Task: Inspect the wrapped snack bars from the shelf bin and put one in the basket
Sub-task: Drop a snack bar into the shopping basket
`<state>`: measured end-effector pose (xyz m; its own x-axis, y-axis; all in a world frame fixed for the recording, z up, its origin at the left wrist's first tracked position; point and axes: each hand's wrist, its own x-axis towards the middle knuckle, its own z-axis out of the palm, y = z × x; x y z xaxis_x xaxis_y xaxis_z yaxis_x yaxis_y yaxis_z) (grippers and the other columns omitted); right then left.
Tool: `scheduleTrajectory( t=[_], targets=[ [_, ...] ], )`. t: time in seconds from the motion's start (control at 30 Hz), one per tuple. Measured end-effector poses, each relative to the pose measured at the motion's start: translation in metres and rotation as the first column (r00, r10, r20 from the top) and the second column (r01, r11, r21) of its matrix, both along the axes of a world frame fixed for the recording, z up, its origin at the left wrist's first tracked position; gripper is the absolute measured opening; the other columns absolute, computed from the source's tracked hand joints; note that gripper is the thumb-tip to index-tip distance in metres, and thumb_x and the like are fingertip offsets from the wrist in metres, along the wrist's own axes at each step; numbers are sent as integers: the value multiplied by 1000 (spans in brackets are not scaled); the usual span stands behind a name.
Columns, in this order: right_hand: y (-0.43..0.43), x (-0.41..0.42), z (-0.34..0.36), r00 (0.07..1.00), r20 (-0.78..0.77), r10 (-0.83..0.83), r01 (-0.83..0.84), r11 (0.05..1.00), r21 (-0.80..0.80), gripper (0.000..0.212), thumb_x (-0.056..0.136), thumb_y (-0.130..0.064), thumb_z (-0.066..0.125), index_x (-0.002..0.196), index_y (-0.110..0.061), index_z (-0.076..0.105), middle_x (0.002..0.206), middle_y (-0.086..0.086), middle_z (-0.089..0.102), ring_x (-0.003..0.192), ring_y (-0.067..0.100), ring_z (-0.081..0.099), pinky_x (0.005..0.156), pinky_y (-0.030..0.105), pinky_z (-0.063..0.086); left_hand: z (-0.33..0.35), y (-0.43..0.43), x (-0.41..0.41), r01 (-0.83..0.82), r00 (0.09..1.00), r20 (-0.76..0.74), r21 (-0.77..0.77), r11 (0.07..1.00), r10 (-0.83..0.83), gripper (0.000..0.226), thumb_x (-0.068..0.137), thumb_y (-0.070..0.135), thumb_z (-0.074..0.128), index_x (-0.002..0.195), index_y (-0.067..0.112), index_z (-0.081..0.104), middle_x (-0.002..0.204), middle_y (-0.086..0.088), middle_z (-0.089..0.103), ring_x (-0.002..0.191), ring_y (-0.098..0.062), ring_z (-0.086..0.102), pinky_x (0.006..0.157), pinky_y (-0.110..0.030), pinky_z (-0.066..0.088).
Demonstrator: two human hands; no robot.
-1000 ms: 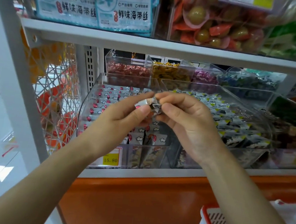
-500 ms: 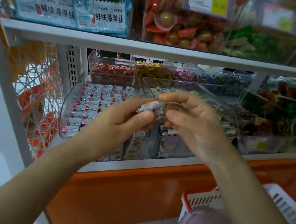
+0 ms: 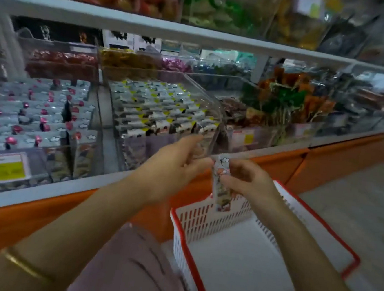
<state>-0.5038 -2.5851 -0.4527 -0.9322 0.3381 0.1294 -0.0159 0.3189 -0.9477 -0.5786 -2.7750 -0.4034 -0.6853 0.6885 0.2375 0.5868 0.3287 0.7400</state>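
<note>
Head view: right hand (image 3: 250, 184) pinches the snack bar (image 3: 222, 192) near its top, above the basket (image 3: 202, 219) wall; left hand (image 3: 172, 169) grip unclear (blurred). Probably light, wrapper slick: hold the sealed end.

Colours and prints
Snack bar (image 3: 221, 195) silvery, red-and-white print; basket (image 3: 193, 218) white, red-rimmed; shelf front (image 3: 39, 212) orange.
</note>
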Motion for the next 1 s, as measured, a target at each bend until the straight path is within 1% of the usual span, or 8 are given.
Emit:
scheduleTrajectory(
  t=[0.1, 0.2, 0.33, 0.53, 0.67, 0.83, 0.9, 1.0],
  targets=[
    [30, 5, -70, 972, 220, -78, 87, 996, -33, 14, 82, -21, 69, 95, -17, 65, 91, 2, 71, 83, 20, 68, 68, 31, 57, -17, 20, 0, -40, 981, -193, -133, 990, 13, 54, 93, 41, 48, 142, 24, 35, 132, 1, 52, 96, -12, 54, 79, -24, 41],
    [45, 7, -145, 906, 371, -205, 211, 977, 24, 15, 80, -6, 67, 70, -13, 60, 72, 12, 63, 67, 23, 61, 67, 40, 56, -31, 35, -3, -61, 973, -228, -179, 982, 19, 51, 94, 37, 47, 142, 22, 36, 136, 0, 49, 112, -17, 51, 86, -25, 40],
    [48, 15, -226, 759, 588, -280, 369, 929, -34, 28, 78, -6, 72, 55, -12, 58, 52, 7, 55, 47, 18, 56, 44, 25, 53, -41, 48, -9, -55, 971, -238, -233, 971, -2, 48, 93, 36, 49, 138, 24, 40, 130, 2, 53, 103, -14, 52, 80, -24, 38],
    [52, 21, -290, 647, 712, -273, 476, 874, -97, 21, 79, -5, 72, 62, -4, 60, 61, 10, 57, 54, 20, 57, 48, 27, 56, -46, 54, -14, -36, 984, -178, -269, 963, -13, 44, 92, 37, 50, 134, 25, 44, 122, 4, 55, 100, -12, 52, 78, -24, 39],
    [55, 23, -310, 546, 778, -309, 492, 871, 0, 20, 80, -12, 72, 85, 5, 62, 83, 20, 62, 77, 33, 64, 84, 42, 54, -47, 57, -14, -23, 989, -149, -264, 964, -17, 43, 93, 36, 50, 134, 26, 45, 119, 7, 56, 100, -11, 53, 71, -19, 38],
    [61, 22, -287, 467, 846, -259, 287, 949, 132, 33, 92, -15, 48, 62, -16, 36, 65, 1, 41, 52, 16, 47, 58, 20, 39, -47, 60, -13, -19, 989, -145, -263, 965, -20, 42, 92, 36, 51, 133, 26, 46, 119, 7, 56, 99, -9, 51, 70, -17, 36],
    [57, 22, -249, 522, 797, -303, 75, 948, 311, 30, 96, -20, 38, 68, -13, 43, 64, 1, 33, 72, 20, 52, 67, 23, 36, -46, 60, -10, -24, 989, -147, -259, 966, -15, 42, 92, 35, 51, 132, 25, 46, 121, 5, 57, 98, -8, 50, 73, -18, 35],
    [50, -6, -176, 714, 644, -276, 312, 948, 60, 10, 94, -10, 47, 90, -4, 53, 82, 10, 56, 90, 24, 62, 81, 32, 51, -38, 56, -4, -52, 987, -158, -239, 970, 14, 40, 93, 33, 50, 132, 23, 48, 121, 2, 57, 97, -9, 51, 75, -20, 37]
  ],
)
